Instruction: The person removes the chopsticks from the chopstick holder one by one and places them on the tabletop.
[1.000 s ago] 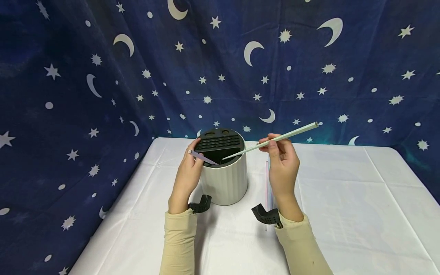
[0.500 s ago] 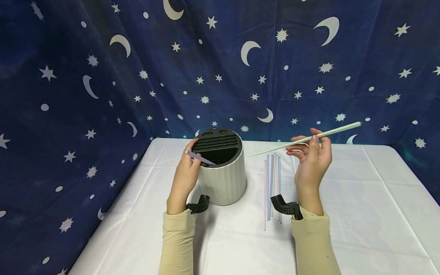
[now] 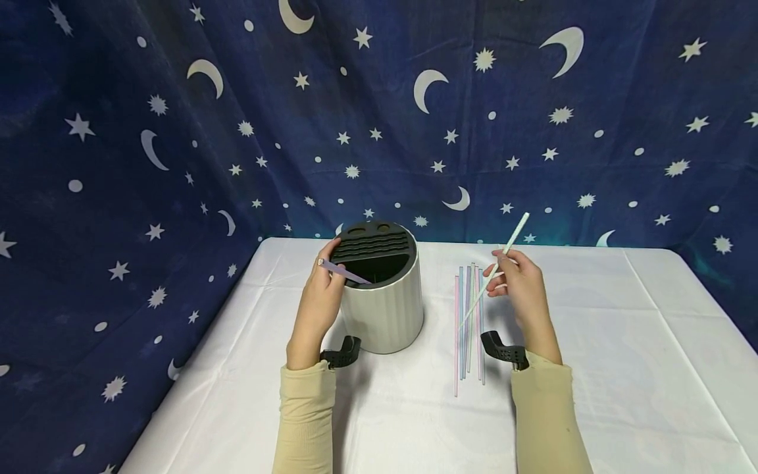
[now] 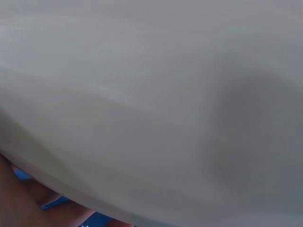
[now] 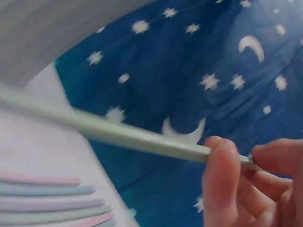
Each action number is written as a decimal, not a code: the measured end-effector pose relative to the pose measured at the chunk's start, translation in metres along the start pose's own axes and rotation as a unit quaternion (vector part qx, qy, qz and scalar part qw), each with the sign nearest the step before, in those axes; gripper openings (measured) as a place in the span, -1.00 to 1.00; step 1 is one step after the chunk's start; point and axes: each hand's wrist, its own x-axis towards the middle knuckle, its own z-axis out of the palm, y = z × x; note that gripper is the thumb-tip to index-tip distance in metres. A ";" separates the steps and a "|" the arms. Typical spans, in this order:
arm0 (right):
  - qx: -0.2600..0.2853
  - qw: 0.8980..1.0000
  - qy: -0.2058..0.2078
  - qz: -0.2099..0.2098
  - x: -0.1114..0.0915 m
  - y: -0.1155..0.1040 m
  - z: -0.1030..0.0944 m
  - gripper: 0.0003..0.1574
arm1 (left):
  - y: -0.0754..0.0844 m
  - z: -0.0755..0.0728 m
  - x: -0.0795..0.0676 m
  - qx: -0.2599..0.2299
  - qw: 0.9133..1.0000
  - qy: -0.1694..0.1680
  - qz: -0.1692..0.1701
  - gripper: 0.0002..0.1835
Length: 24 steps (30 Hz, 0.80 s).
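Observation:
My left hand grips the left side of a white ribbed utensil holder with a black slotted top; the left wrist view is mostly filled by its wall. A lavender chopstick slants from between the thumb and forefinger into the large opening, its lower end hidden. To the right, my right hand pinches a pale green chopstick near its upper part, tilted with its thin end down over the loose chopsticks. The right wrist view shows thumb and fingers around one end of that green chopstick.
Several pastel chopsticks, in pink, blue, lavender and green, lie side by side on the white tablecloth between holder and right hand. A dark blue curtain with moons and stars hangs behind and at left.
My right hand has drawn the green chopstick away from the holder's opening to the right, then swung its thin end downward over the loose chopsticks. The left hand and holder stay put.

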 end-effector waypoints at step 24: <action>-0.259 0.954 -0.103 0.115 0.009 0.055 0.002 -0.56 | 0.001 -0.001 0.000 -0.006 1.000 -0.005 -0.003 -0.47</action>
